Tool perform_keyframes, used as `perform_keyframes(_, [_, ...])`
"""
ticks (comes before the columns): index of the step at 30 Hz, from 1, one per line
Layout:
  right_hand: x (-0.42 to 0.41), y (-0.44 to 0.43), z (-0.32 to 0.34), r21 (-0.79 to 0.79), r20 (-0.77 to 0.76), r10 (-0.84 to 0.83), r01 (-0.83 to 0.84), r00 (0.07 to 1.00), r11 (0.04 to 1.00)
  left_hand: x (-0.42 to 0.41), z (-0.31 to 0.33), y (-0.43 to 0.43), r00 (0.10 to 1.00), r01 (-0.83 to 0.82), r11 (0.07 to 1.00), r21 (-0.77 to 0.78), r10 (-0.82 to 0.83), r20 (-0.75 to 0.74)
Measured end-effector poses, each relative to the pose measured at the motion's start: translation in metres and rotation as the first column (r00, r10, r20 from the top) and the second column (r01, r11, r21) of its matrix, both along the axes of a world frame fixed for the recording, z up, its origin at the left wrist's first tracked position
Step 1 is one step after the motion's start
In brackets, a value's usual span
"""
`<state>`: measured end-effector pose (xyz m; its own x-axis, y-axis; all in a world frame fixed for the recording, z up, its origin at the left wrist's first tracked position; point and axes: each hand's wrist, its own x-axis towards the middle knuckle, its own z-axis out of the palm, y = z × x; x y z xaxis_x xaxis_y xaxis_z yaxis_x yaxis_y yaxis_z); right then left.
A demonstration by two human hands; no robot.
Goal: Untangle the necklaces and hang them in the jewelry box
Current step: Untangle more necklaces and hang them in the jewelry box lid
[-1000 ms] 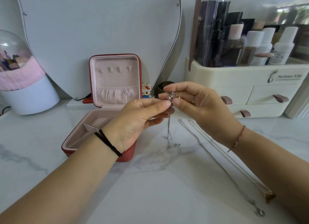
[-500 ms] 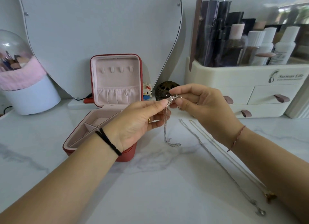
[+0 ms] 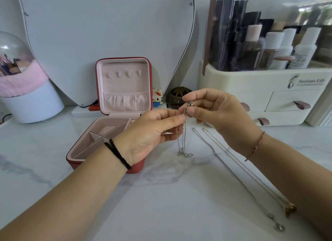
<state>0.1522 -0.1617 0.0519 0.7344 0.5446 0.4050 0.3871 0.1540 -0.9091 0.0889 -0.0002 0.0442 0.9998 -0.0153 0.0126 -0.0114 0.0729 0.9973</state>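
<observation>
Marble vanity top (image 3: 161, 204) | silver necklace (image 3: 185, 154) dangles over it, beside the open jewelry box (image 3: 124, 86) | left hand (image 3: 149, 132) and right hand (image 3: 221, 113) pinch its top, seemingly a knot | we should tease loops apart gently, never yanking.

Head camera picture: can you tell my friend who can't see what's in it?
The left hand and right hand pinch a silver necklace between them, its chain hanging over a marble table. An open red jewelry box with bare hooks sits behind the left hand, and a long silver chain and a gold chain lie stretched out on the right.
</observation>
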Motion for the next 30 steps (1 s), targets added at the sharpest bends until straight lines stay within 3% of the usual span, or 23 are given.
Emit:
perform_keyframes(5, [-0.0042, 0.0026, 0.0004, 0.044, 0.047, 0.006, -0.008, 0.999, 0.999, -0.0012, 0.0008, -0.0015, 0.999, -0.034, 0.998, -0.058, 0.034, -0.001])
perform_keyframes(15, [-0.0061, 0.005, -0.0027, 0.011, 0.204, -0.144, 0.145, 0.968, 0.989, -0.0007, 0.001, -0.0033, 0.985, -0.155, 0.988, -0.027, 0.156, 0.073])
perform_keyframes(26, [-0.0005, 0.0035, -0.0029, 0.086, -0.053, 0.006, -0.002, 0.999, 0.996, -0.0018, 0.0008, 0.0002, 0.994, -0.107, 0.994, 0.027, 0.106, 0.038])
perform_keyframes(30, [0.0006, 0.0028, -0.0023, 0.108, -0.083, 0.043, -0.034, 0.996, 0.994, -0.0016, 0.0029, 0.0006, 0.995, -0.085, 0.996, -0.032, 0.086, 0.05])
